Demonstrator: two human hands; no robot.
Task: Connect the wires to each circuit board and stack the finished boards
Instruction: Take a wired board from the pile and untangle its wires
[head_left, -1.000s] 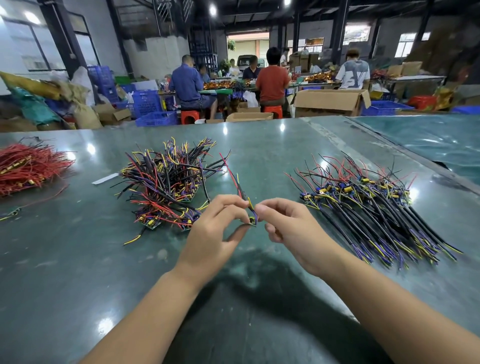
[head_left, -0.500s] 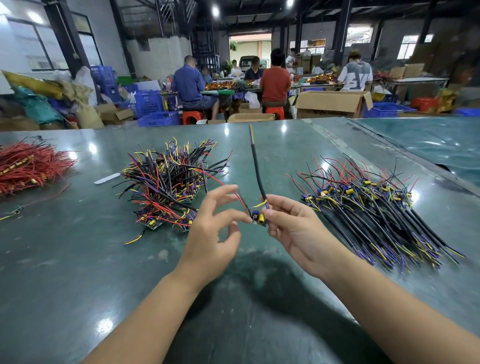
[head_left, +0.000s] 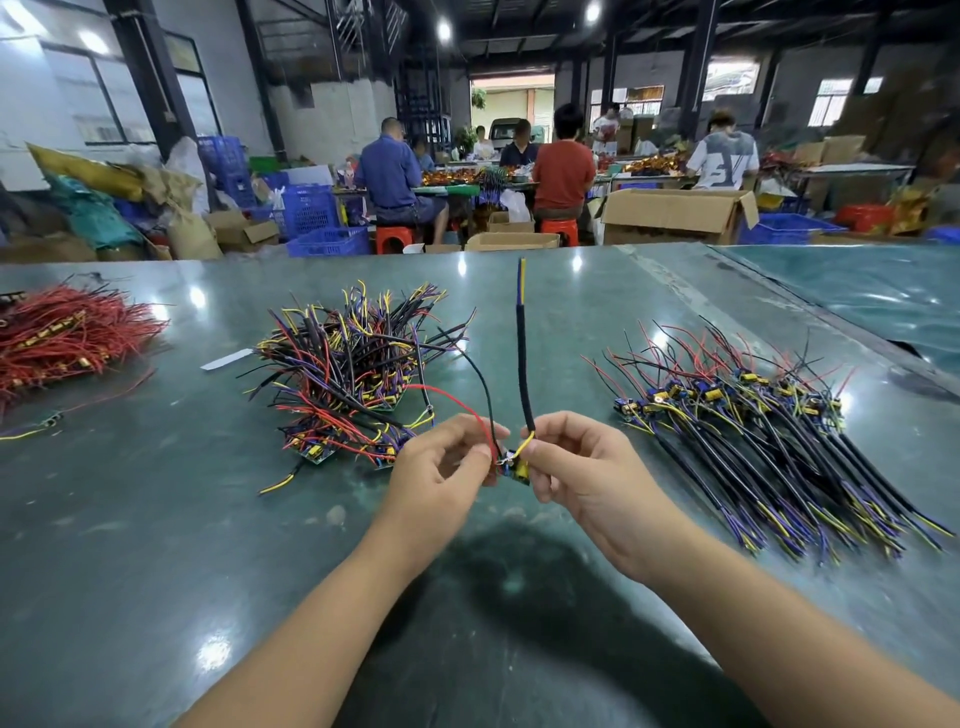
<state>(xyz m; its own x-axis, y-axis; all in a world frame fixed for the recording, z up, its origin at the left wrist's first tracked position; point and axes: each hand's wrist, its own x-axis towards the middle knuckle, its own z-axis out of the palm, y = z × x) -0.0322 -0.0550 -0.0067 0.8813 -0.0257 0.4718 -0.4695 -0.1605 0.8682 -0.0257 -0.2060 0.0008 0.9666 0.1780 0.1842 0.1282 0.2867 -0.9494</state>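
No legible text, brand, number or sign anywhere. The back of the white shirt (head_left: 723, 158) worn by a person at the far table carries large dark shapes that may be characters, too blurred to read. The small board (head_left: 514, 470) between the hands and the white strip (head_left: 227, 359) lying on the bench show no print that can be made out.
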